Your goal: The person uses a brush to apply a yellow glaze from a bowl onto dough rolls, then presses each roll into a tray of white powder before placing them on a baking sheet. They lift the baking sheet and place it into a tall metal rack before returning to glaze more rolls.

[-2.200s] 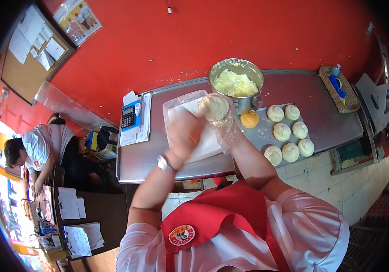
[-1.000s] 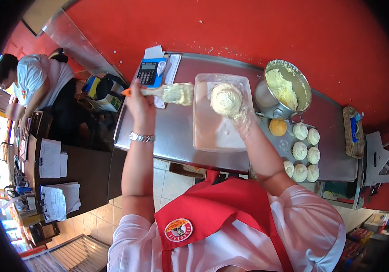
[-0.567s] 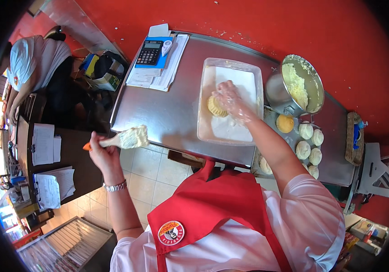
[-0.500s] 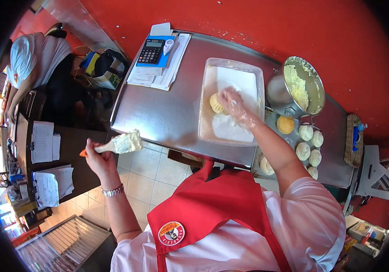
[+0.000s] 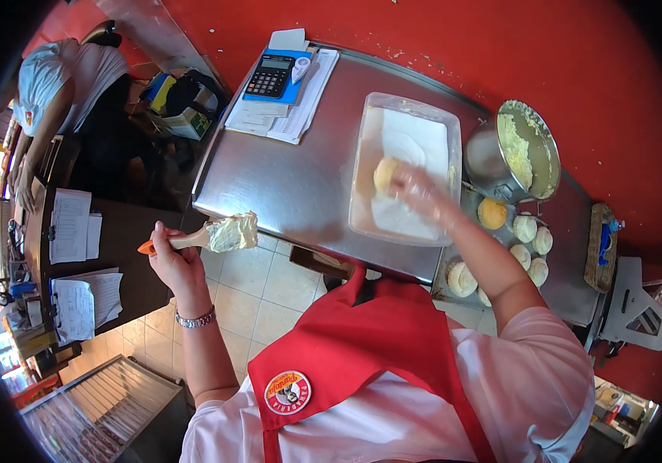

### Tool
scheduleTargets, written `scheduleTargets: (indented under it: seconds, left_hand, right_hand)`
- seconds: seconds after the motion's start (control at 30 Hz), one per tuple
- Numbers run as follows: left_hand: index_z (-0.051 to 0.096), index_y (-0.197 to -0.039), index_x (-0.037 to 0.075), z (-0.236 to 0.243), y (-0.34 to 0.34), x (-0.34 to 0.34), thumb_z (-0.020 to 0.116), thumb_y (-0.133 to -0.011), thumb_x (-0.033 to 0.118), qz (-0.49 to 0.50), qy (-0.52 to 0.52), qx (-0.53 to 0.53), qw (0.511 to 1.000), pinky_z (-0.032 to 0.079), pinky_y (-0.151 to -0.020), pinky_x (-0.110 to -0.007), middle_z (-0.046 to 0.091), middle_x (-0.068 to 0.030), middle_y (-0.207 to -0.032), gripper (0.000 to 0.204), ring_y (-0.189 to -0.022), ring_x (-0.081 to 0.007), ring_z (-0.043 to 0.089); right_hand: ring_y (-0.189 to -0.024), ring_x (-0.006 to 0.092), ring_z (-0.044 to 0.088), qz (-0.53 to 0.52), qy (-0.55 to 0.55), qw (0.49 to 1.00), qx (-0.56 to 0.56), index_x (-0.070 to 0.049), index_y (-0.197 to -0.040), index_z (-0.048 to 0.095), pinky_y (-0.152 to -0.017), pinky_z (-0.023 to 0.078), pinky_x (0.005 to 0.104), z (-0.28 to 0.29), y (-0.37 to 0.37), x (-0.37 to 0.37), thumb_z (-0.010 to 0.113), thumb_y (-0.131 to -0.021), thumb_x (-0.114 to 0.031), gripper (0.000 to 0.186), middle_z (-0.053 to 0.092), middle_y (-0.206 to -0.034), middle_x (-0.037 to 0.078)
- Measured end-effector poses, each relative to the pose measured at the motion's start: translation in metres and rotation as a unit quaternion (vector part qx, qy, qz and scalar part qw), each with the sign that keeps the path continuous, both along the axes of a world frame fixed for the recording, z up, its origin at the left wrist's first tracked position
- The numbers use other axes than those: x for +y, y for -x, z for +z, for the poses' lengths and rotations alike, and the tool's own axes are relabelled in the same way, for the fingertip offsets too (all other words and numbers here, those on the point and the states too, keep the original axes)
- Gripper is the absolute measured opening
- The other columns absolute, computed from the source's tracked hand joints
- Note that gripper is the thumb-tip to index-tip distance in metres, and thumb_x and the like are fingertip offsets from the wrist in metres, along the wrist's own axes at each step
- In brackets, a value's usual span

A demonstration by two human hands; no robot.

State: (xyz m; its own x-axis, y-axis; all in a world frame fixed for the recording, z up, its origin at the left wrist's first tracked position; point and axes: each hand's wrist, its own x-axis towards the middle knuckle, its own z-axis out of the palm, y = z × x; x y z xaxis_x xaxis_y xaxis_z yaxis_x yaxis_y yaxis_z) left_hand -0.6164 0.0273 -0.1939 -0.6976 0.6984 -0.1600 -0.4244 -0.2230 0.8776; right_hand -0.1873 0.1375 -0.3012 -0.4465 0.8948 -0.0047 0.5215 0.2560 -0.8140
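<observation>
My left hand (image 5: 172, 258) is closed round an orange-tipped spatula (image 5: 192, 238), its broad blade thick with pale cream, held out over the floor left of the counter's front. My right hand (image 5: 416, 193), blurred and seemingly in a cream-smeared clear glove, grips a cupcake (image 5: 386, 174) inside a clear plastic container (image 5: 358, 216) lined with white material; the cupcake's top is hidden. A steel bowl (image 5: 485, 154) of pale cream stands just right of the container. Below it, a metal tray (image 5: 458, 255) holds several frosted cupcakes (image 5: 525, 228) and an unfrosted yellow one (image 5: 493, 212).
A calculator (image 5: 267, 77) lies on papers at the steel counter's (image 5: 284, 193) back left. A wicker basket (image 5: 599, 255) sits at the right end. A co-worker (image 5: 68, 85) leans over a dark desk (image 5: 126, 255) with clipboards (image 5: 68, 224). A rack (image 5: 99, 409) stands lower left.
My left hand with the spatula has dropped down and leftward from above the counter. My right hand, earlier holding the frosted cupcake upward, has turned it over inside the container.
</observation>
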Motion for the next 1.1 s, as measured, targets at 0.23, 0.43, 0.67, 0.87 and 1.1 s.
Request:
scheduleTargets:
  seconds: [0.23, 0.43, 0.67, 0.87, 1.1]
  left_hand:
    - [0.051, -0.068, 0.007, -0.002, -0.002, 0.004, 0.057, -0.091, 0.023, -0.031, -0.022, -0.025, 0.999, 0.018, -0.036, -0.021, 0.045, 0.0006, -0.052, 0.029, -0.036, -0.0046, 0.027]
    - [0.051, -0.067, 0.007, -0.002, -0.001, -0.007, 0.057, -0.091, 0.023, 0.0, -0.01, 0.009, 1.0, 0.018, -0.035, -0.021, 0.046, 0.0002, -0.052, 0.03, -0.036, -0.0044, 0.027]
    - [0.052, -0.066, 0.007, -0.001, 0.005, -0.024, 0.058, -0.091, 0.024, 0.014, -0.002, -0.002, 1.0, 0.018, -0.034, -0.02, 0.047, 0.0001, -0.053, 0.031, -0.036, -0.004, 0.028]
    - [0.051, -0.067, 0.007, 0.011, -0.006, -0.014, 0.056, -0.092, 0.024, -0.035, -0.035, -0.007, 0.999, 0.018, -0.034, -0.021, 0.046, 0.0008, -0.053, 0.031, -0.036, -0.0036, 0.027]
    - [0.052, -0.069, 0.008, 0.024, -0.034, 0.015, 0.056, -0.092, 0.022, -0.067, -0.056, -0.018, 0.996, 0.017, -0.036, -0.021, 0.047, 0.0012, -0.056, 0.028, -0.039, -0.0033, 0.026]
  right_hand:
    - [-0.082, 0.0226, 0.055, 0.025, -0.274, 0.945, -0.174, -0.004, -0.092, 0.063, -0.076, 0.046, 0.0349, -0.016, 0.026, 0.028, 0.061, -0.081, -0.019, 0.018, 0.055, -0.084, 0.007]
    - [-0.081, 0.0173, 0.057, -0.108, 0.146, 0.979, 0.097, -0.006, -0.096, 0.061, -0.075, 0.048, 0.0315, -0.029, -0.028, 0.033, 0.055, -0.088, -0.016, 0.014, 0.059, -0.093, 0.005]
    - [-0.099, 0.028, 0.062, -0.156, 0.486, 0.782, 0.358, 0.005, -0.109, 0.054, -0.087, 0.053, 0.0442, -0.043, -0.028, 0.054, 0.052, -0.09, -0.015, 0.028, 0.06, -0.107, 0.016]
    - [-0.098, 0.0291, 0.062, -0.237, 0.444, 0.774, 0.383, 0.002, -0.114, 0.051, -0.087, 0.053, 0.048, -0.05, -0.01, 0.044, 0.046, -0.093, -0.016, 0.029, 0.06, -0.107, 0.016]
    - [-0.096, 0.0254, 0.065, -0.25, 0.425, 0.697, 0.522, 0.003, -0.113, 0.057, -0.084, 0.055, 0.0424, 0.023, -0.076, -0.021, 0.049, -0.09, -0.016, 0.03, 0.064, -0.108, 0.014]
